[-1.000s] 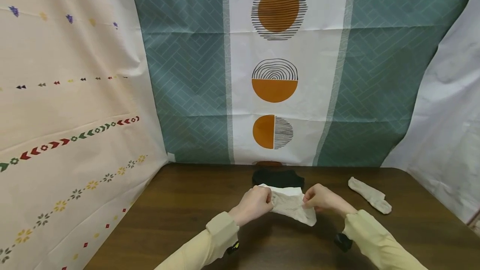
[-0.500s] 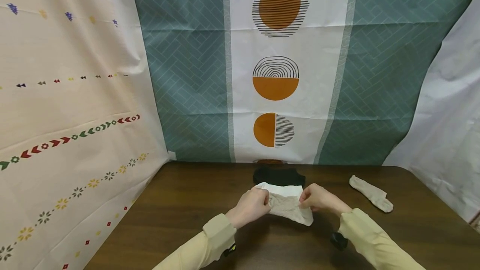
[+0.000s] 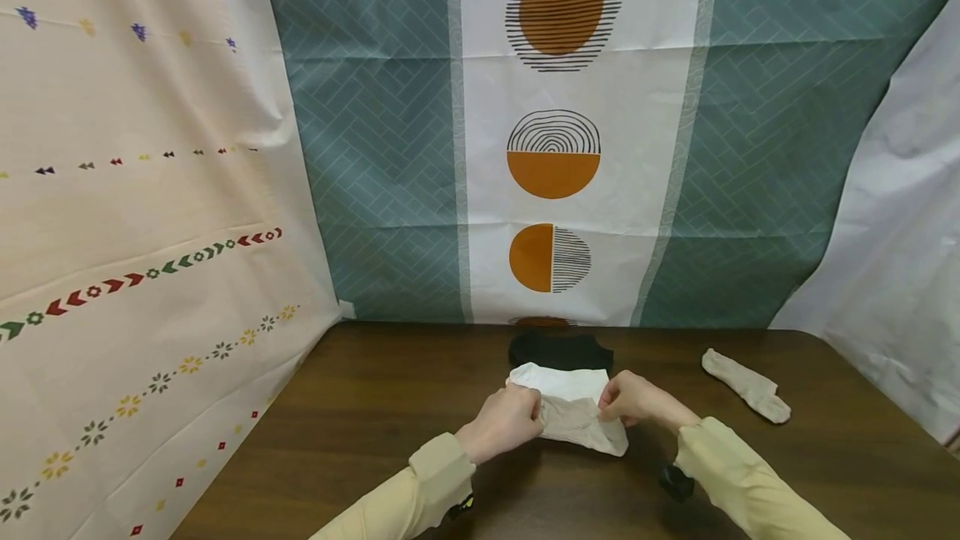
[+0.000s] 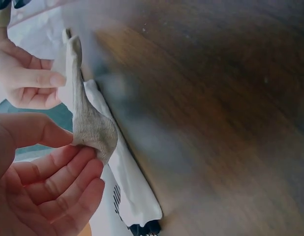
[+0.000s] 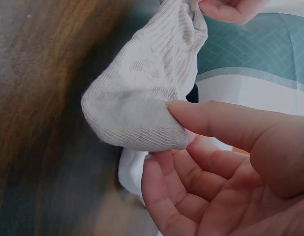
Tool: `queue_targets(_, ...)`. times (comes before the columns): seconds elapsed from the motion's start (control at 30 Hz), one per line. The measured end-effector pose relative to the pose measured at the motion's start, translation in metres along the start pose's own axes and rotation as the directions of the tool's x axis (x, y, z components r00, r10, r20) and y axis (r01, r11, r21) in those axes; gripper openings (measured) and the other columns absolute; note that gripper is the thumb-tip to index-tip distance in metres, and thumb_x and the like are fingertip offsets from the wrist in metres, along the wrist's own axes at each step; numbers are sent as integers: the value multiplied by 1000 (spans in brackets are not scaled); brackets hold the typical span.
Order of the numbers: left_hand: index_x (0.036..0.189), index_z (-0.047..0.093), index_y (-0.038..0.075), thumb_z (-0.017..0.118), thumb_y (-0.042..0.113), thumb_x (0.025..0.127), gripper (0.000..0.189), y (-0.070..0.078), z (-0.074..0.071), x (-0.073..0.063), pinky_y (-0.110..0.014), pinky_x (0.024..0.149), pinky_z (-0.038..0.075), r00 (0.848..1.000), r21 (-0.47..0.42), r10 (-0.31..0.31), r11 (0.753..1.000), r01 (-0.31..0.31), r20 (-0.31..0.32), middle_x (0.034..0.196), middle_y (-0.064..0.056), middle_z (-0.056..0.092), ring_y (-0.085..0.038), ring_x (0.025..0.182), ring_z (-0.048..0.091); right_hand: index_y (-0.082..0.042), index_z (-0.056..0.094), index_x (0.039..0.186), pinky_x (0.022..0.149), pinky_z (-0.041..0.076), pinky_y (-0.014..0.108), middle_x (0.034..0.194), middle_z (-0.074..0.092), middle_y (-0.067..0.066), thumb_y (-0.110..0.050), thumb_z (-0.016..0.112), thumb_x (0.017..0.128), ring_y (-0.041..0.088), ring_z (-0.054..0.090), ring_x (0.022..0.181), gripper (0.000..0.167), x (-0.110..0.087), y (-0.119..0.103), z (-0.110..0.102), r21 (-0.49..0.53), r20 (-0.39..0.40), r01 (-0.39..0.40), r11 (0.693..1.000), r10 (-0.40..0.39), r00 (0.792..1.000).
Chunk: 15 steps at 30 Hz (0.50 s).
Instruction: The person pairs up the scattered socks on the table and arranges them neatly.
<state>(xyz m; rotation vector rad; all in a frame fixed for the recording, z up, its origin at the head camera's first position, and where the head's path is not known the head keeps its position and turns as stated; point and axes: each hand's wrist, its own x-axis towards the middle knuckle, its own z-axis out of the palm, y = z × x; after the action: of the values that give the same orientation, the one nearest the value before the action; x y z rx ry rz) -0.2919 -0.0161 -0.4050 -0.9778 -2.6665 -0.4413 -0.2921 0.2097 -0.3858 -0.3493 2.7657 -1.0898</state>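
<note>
Both hands pinch one beige ribbed sock (image 3: 573, 417) and stretch it sideways at the middle of the table. My left hand (image 3: 504, 421) grips one end between thumb and fingers. At the opposite end, the thumb and fingers of my right hand (image 3: 639, 400) pinch the fabric, seen closely in the right wrist view, where the sock's rounded part (image 5: 135, 115) hangs over the table. A white sock (image 3: 566, 382) lies just behind the beige one, partly hidden by it. In the left wrist view, that white sock (image 4: 135, 191) lies flat on the wood.
Black socks (image 3: 558, 351) lie behind the white one, near the table's back edge. A second beige sock (image 3: 746, 387) rests alone on the right side of the brown wooden table (image 3: 360, 423). Patterned cloths (image 3: 390, 190) hang behind and at both sides.
The beige sock has shifted slightly left and sits lower in relation to the white sock, which shows more now. Both hands keep their grip. The other socks lie unmoved.
</note>
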Motion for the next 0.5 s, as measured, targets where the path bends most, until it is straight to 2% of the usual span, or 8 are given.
queue_targets(0.27, 58, 48, 16, 61, 9, 71, 19, 1, 4, -3, -20, 38, 29, 999, -7, -11, 1000, 11, 53, 49, 11, 38, -5, 42, 35, -3, 61, 69, 52, 46, 31, 64, 50, 1, -1, 72, 71, 15, 47, 55, 12, 1, 3, 4, -27, 0, -30, 999, 30, 1000)
queue_targets(0.5, 58, 48, 16, 62, 8, 70, 20, 1, 6, -4, -20, 37, 29, 997, 6, -11, 1000, 10, 73, 49, 10, 39, -5, 42, 36, -4, 60, 68, 52, 46, 30, 63, 52, 1, 1, 73, 70, 15, 48, 56, 13, 3, 6, 8, -40, 10, -49, 998, 50, 999)
